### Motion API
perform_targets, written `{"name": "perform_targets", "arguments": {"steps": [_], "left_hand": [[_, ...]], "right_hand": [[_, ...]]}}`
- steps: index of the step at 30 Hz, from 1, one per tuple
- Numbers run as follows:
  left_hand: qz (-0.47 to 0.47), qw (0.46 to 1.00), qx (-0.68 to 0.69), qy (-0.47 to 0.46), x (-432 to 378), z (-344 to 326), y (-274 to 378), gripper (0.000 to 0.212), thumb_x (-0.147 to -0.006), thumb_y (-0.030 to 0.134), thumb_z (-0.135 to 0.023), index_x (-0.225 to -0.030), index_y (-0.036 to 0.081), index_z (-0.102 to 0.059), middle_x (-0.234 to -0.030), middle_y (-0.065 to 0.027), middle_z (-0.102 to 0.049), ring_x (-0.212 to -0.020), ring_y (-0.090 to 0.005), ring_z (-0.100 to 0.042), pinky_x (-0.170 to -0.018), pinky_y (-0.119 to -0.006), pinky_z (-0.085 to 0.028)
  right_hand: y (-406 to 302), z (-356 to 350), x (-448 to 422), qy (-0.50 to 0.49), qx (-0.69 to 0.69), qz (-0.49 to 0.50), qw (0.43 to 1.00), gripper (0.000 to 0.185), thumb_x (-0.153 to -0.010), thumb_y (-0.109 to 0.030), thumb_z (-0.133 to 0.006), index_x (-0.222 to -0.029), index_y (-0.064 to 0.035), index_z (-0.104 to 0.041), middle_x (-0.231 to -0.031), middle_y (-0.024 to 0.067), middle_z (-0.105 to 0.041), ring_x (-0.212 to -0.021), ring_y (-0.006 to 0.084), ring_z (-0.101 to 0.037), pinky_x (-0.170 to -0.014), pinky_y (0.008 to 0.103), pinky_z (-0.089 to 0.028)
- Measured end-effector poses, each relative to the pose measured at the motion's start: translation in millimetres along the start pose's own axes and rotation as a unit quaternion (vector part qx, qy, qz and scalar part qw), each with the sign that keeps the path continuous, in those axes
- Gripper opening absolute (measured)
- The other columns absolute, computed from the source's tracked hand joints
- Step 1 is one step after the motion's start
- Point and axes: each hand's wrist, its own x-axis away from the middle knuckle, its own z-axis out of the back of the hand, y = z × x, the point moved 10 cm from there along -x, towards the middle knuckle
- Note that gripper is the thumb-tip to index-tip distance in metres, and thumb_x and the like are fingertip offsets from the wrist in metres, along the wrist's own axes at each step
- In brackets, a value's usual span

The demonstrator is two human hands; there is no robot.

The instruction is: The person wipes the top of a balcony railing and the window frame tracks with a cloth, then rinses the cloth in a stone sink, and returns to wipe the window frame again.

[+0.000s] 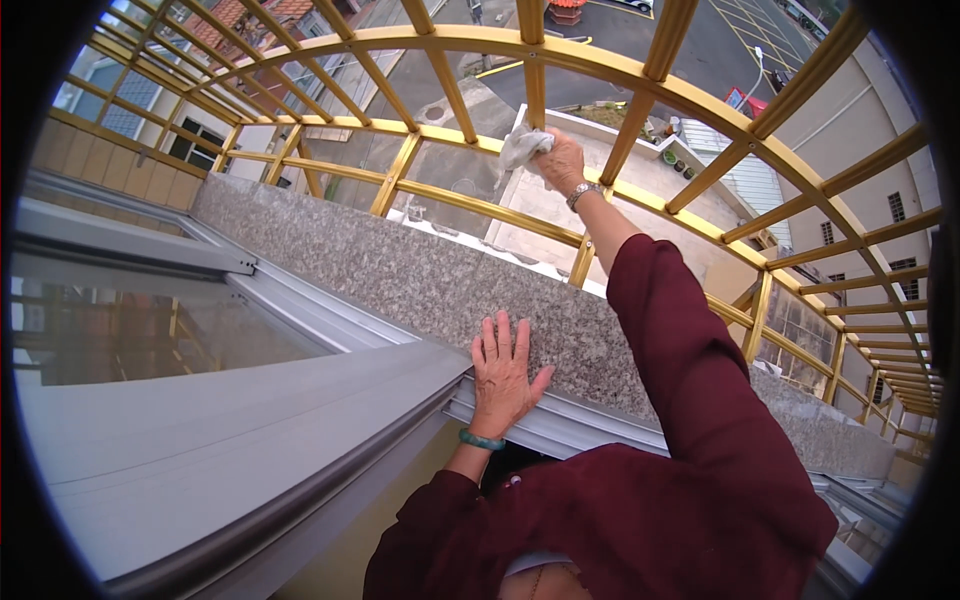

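Observation:
My right hand [561, 162] reaches out over the sill and grips a crumpled whitish cloth [523, 148]. The cloth sits against a vertical bar [534, 94] of the gold-coloured metal window grille, near the lower curved rail [480, 141]. My left hand [501, 379] rests with fingers spread on the inner edge of the speckled granite sill [420, 259], by the aluminium window track [570, 429]. Nothing is in that hand. A green bangle [481, 440] circles the left wrist, and a metal-banded watch or bracelet [582, 193] is on the right.
A grey-framed sliding window [247, 442] stands at my left, its glass [150, 315] reflecting the grille. Grille bars curve around the front and right. Far below, beyond the bars, lie a paved terrace [540, 217] and a road [660, 45].

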Motion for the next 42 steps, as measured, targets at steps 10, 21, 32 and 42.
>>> {"name": "perform_targets", "arguments": {"steps": [10,21,32,42], "left_hand": [[0.016,1.0,0.01,-0.011,-6,-2,-5,0.078,-0.078,0.044,-0.059,-0.139,0.004,-0.03,-0.145,-0.0248,-0.02,-0.131,-0.044,-0.021,-0.103,-0.054,-0.019],[-0.001,0.999,0.028,-0.021,-4,-6,-2,0.081,-0.078,0.046,-0.059,-0.14,0.005,-0.027,-0.146,-0.0246,-0.018,-0.133,-0.0427,-0.017,-0.105,-0.053,-0.016],[0.026,0.999,0.016,-0.042,-5,-9,-4,0.08,-0.079,0.043,-0.06,-0.141,0.006,-0.026,-0.146,-0.025,-0.017,-0.134,-0.0437,-0.017,-0.105,-0.055,-0.016],[0.021,0.999,-0.005,-0.037,-5,-5,-2,0.079,-0.079,0.045,-0.058,-0.14,0.005,-0.028,-0.145,-0.0251,-0.02,-0.133,-0.0436,-0.019,-0.104,-0.055,-0.018]], "right_hand": [[-97,52,-37,0.079,-0.375,0.244,0.891,0.035,-0.073,0.003,-0.066,-0.106,-0.0038,-0.056,-0.09,-0.0006,-0.059,-0.083,0.011,-0.055,-0.075,0.0251,-0.046],[16,-17,0,0.027,0.05,0.115,0.992,0.03,-0.068,-0.03,-0.072,-0.094,-0.0186,-0.062,-0.088,0.013,-0.064,-0.083,0.0323,-0.061,-0.07,0.0409,-0.049],[-107,76,-27,0.15,-0.225,0.227,0.936,0.022,-0.072,-0.009,-0.069,-0.093,-0.0032,-0.064,-0.085,0.0023,-0.068,-0.08,0.011,-0.062,-0.067,0.0293,-0.049],[-85,60,-6,0.157,-0.189,0.321,0.915,0.034,-0.069,-0.012,-0.07,-0.102,-0.0049,-0.061,-0.093,0.0119,-0.063,-0.087,0.0251,-0.061,-0.076,0.0345,-0.048]]}}
